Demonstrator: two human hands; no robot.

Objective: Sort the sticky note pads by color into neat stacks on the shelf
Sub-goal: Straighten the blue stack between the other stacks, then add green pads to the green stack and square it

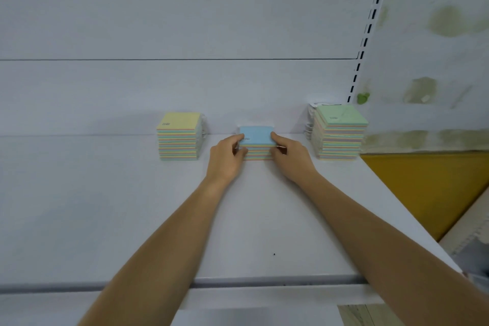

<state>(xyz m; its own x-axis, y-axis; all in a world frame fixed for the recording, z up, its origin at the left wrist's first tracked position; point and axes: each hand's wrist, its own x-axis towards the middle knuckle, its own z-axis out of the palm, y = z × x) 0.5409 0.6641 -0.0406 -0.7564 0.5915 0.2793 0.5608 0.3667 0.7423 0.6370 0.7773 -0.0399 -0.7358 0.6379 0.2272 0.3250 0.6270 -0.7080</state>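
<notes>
The white shelf (105, 206) fills the lower frame. On it, near the back panel, stand three stacks of pads. The green stack (340, 132), right of centre, is tallest. The yellow stack (179, 137) is left of centre. The blue stack (256, 135), lowest, stands between them at mid-frame. The left hand (227, 156) and right hand (289, 157) hold the blue stack by its two sides, fingers curled against the edges. Uneven squeezing could shear it, skewing the pads or tipping them over. Each stack shows one colour on top, but striped pastel layers along its edges.
</notes>
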